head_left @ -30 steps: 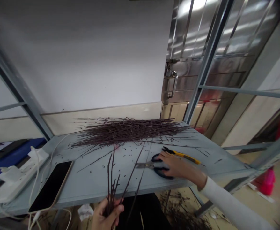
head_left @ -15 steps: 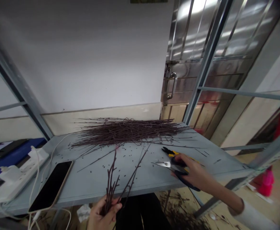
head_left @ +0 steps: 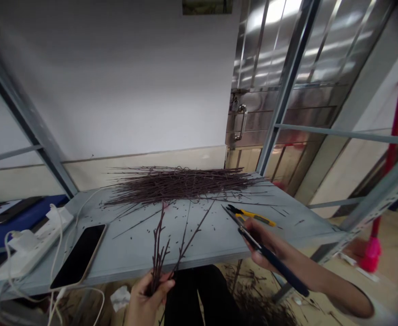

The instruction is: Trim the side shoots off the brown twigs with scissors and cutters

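Observation:
My left hand (head_left: 149, 296) is shut around the lower ends of several thin dark twigs (head_left: 158, 253), which rise in front of the table's near edge. My right hand (head_left: 265, 246) grips black-handled scissors (head_left: 270, 256), their narrow steel blades (head_left: 231, 215) pointing up and left over the grey metal table (head_left: 134, 244). Just beyond those blades lies a yellow-handled tool (head_left: 253, 216), which my right hand does not touch. A large pile of similar twigs (head_left: 175, 186) lies across the far side of the table, apart from both hands.
Small twig bits dot the table. A black phone (head_left: 78, 256) and a white power strip (head_left: 32, 242) with cables lie at the left. More cuttings (head_left: 260, 308) cover the floor below. Metal shelf uprights (head_left: 289, 90) rise at both sides.
My right hand has lifted the scissors off the table and turned them, blades up and left. My left hand still holds the twigs.

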Demonstrator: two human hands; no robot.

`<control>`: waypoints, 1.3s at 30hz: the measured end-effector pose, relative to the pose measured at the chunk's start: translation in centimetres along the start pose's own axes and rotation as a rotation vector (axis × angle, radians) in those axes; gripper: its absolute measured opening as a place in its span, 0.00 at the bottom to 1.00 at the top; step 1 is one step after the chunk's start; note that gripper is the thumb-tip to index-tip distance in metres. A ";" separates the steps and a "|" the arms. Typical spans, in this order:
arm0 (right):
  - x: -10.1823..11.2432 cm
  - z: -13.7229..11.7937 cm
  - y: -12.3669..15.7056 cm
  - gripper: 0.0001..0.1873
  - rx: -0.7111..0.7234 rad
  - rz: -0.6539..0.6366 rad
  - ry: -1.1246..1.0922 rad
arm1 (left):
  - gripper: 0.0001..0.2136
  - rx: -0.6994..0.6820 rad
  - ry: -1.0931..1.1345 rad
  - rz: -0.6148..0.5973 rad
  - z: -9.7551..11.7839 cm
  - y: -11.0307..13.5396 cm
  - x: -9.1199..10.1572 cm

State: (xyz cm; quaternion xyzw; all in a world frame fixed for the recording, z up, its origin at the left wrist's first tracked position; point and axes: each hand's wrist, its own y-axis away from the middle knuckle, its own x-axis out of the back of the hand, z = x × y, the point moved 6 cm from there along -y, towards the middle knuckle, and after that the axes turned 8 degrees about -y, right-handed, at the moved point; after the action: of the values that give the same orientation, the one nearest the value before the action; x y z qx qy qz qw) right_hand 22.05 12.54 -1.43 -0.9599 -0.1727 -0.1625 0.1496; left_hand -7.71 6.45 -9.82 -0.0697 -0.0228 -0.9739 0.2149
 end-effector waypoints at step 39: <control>-1.4 -5.6 -1.0 0.15 -0.014 -0.132 0.378 | 0.19 -0.285 0.307 -0.481 10.4 2.6 -7.5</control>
State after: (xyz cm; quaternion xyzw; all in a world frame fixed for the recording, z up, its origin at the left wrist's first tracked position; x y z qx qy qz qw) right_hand 19.01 11.12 3.35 -0.8999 -0.2032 -0.3503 0.1617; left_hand 1.40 7.99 -0.62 0.0562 0.1305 -0.9893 -0.0324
